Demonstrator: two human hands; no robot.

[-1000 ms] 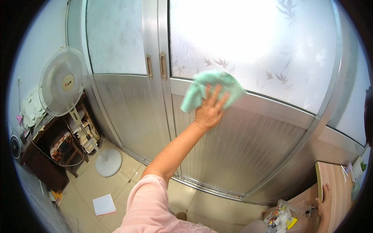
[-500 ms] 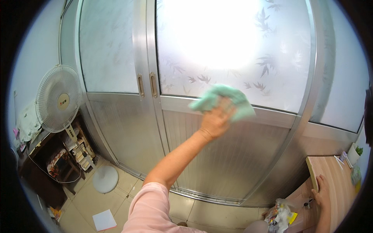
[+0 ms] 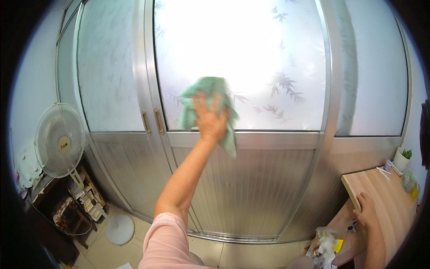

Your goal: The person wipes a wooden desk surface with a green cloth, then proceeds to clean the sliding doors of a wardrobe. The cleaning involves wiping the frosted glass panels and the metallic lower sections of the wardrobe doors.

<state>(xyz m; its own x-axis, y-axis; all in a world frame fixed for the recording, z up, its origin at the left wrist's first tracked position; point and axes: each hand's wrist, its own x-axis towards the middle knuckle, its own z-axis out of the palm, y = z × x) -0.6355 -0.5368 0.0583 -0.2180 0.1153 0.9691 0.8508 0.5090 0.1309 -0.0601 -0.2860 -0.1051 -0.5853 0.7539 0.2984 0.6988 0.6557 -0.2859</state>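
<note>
My left hand [image 3: 210, 117], its arm in a pink sleeve, presses a green cloth [image 3: 188, 114] against the frosted glass pane [image 3: 251, 98] of a sliding door. The fingers are spread over the cloth, and one corner of it hangs past the metal rail [image 3: 273, 140] below the glass. Leaf patterns show on the pane, and bright light washes out its upper part. At the right, my right hand [image 3: 367, 210] rests on the edge of a wooden desktop [image 3: 389, 201], fingers apart and holding nothing.
A white standing fan [image 3: 60, 143] stands at the left beside a dark shelf [image 3: 56, 193] with books. Two recessed handles [image 3: 159, 121] sit on the door frames. Plastic bags [image 3: 323, 249] lie below the desk, and a potted plant [image 3: 402, 159] stands on its far corner.
My left hand has carried the cloth up and left, from the rail onto the glass. The view has shifted. My right hand stays at the desktop edge.
</note>
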